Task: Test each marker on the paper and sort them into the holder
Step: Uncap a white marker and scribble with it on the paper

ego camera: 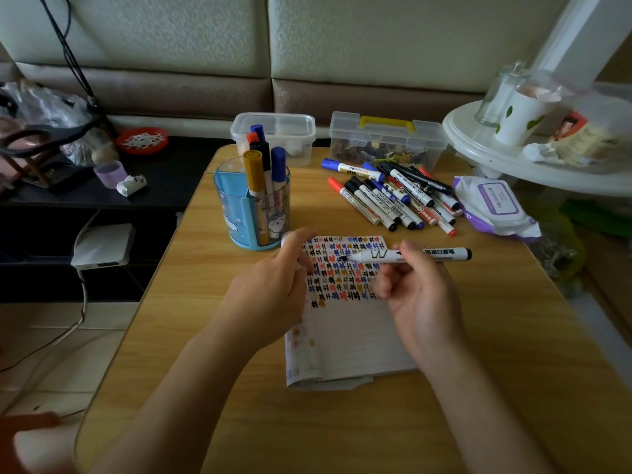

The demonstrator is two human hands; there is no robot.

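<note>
One marker [376, 255] is in hand, uncapped, black nib pointing left, held level just above the upper part of the paper [349, 336].

- Right grip [420, 302]: clenched on the barrel, thumb and fingers pinching behind the printed "W". The tail end sticks out to the right.
- Left grip [273, 295]: fingers curled near the nib, motion-blurred. Something pale shows at the fingertips, possibly a cap; cannot tell.
- Paper: flat on the worktop [496, 336], top rows filled with small test marks in black, blue, red and gold.
- Holder [236, 206]: stands just beyond the paper's upper left corner, with sorted markers [265, 172] upright in one compartment.
- Loose pile [393, 196]: lies to the right of the holder, apart from it.

Handling, as judged:
- The barrel looks like light, rigid, smooth plastic. It could slip, and being round it would roll if laid down.
- The nib is likely felt, so light pressure only.
- Take hold mid-barrel, nearer the nib for writing and further back for lowering it into the holder.
- The paper looks thin and loose, and probably slides unless pinned.
</note>
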